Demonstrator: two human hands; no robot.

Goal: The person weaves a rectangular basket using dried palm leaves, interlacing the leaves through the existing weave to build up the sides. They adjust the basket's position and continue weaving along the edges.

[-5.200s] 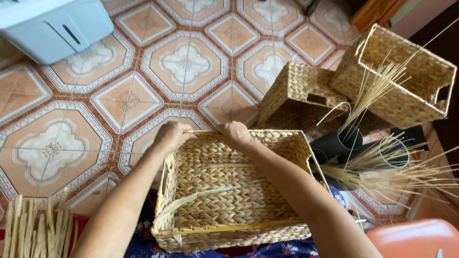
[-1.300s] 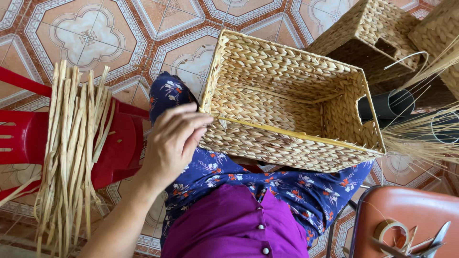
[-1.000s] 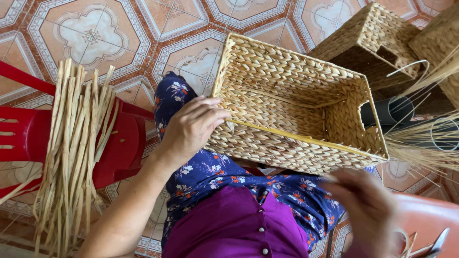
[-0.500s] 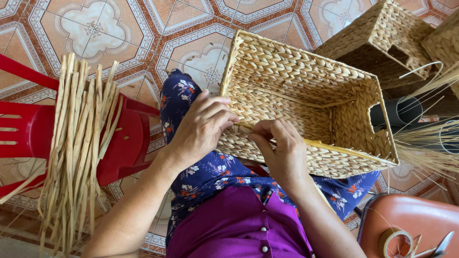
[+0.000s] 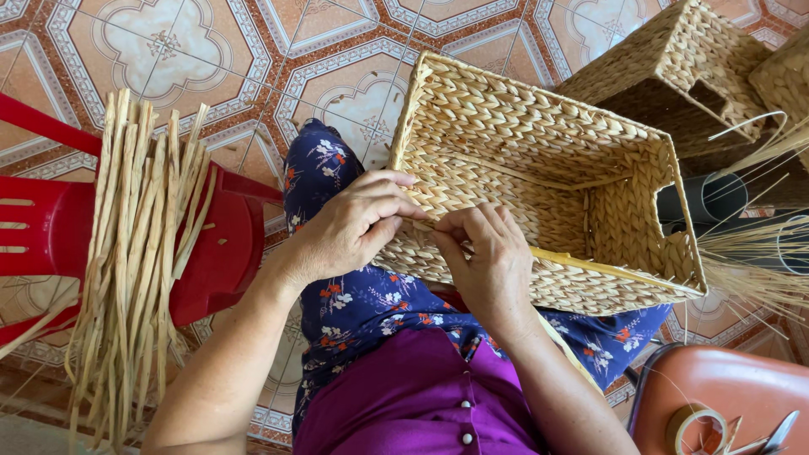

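A rectangular woven straw basket (image 5: 539,152) rests on my lap, its open mouth facing up. My left hand (image 5: 354,226) grips the near rim at the left corner. My right hand (image 5: 489,257) pinches a flat straw strand (image 5: 590,263) at the same rim, right beside the left hand's fingertips. The strand runs along the near rim toward the right. Both hands touch the basket's near wall.
A bundle of dried straw strips (image 5: 139,253) lies across a red plastic stool (image 5: 211,253) at my left. Other woven baskets (image 5: 666,67) stand at the upper right by loose straw (image 5: 758,270). An orange stool (image 5: 725,396) with a tape roll (image 5: 695,425) is at lower right. Patterned tiles cover the floor.
My right hand came in from the lower right and closed on the strand at the rim. My left hand kept its hold on the basket, which shifted slightly.
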